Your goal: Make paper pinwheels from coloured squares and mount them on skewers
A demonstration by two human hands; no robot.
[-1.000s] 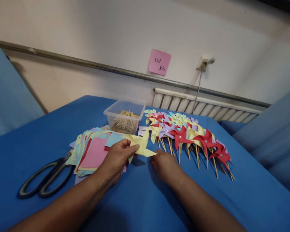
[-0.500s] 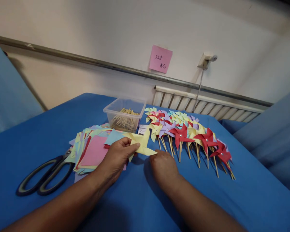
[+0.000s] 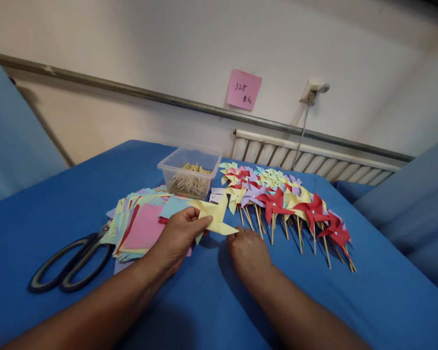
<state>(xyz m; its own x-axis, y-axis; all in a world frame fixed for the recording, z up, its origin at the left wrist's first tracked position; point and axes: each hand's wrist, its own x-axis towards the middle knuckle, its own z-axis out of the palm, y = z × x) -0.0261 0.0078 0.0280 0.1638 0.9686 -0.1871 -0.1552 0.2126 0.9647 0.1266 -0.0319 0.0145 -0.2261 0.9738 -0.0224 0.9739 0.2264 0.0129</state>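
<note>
A yellow paper pinwheel (image 3: 216, 213) without a stick is pinched between the thumb and fingers of my left hand (image 3: 180, 233), held above the blue cloth. Its lower right point reaches my right hand (image 3: 248, 252). That hand is closed, back towards me, and its fingertips are out of sight, so what it holds cannot be made out. Under and beside my left wrist lies a loose stack of coloured paper squares (image 3: 144, 227). Finished pinwheels on sticks, such as a red pinwheel (image 3: 274, 204), lie in rows to the right of my hands.
Large dark-handled scissors (image 3: 83, 253) lie left of the paper stack. Behind it stands a clear plastic box (image 3: 211, 167) with short thin sticks (image 3: 191, 181) inside. White paper slips (image 3: 216, 195) lie beside the box. A radiator (image 3: 273, 151) and wall border the blue-covered table (image 3: 87, 194).
The whole view has shifted very slightly. Both hands and the yellow pinwheel keep practically the same position and hold.
</note>
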